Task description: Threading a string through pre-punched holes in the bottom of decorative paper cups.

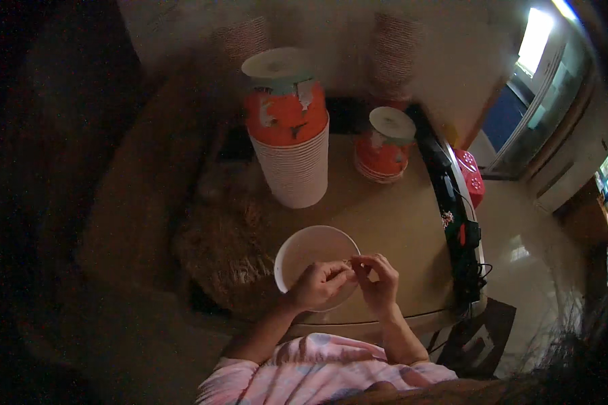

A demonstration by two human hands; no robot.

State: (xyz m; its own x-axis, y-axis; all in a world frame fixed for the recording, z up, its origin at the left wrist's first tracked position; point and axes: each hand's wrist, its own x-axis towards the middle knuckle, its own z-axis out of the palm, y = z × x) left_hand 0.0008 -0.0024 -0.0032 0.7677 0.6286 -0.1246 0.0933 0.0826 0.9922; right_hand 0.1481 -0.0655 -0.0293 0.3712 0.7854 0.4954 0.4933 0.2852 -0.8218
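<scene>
My left hand [321, 283] and my right hand [377, 277] meet over the right side of a round white tub [292, 260]. Fingertips and thumb are pinched together on both hands, almost touching each other. Whatever is between them is too small and dim to make out. The tub stands open side up near the table's front edge, its lower rim partly hidden by my left hand. To its left lies a heap of brown, straw-like fibres [226, 260].
Behind the tub stands a tall stack of nested white paper tubs [294, 172], the top one orange and upside down. A shorter orange stack [383, 152] is further right. Black cables and small items [463, 243] line the table's right edge. A red patterned box [471, 177] stands beyond.
</scene>
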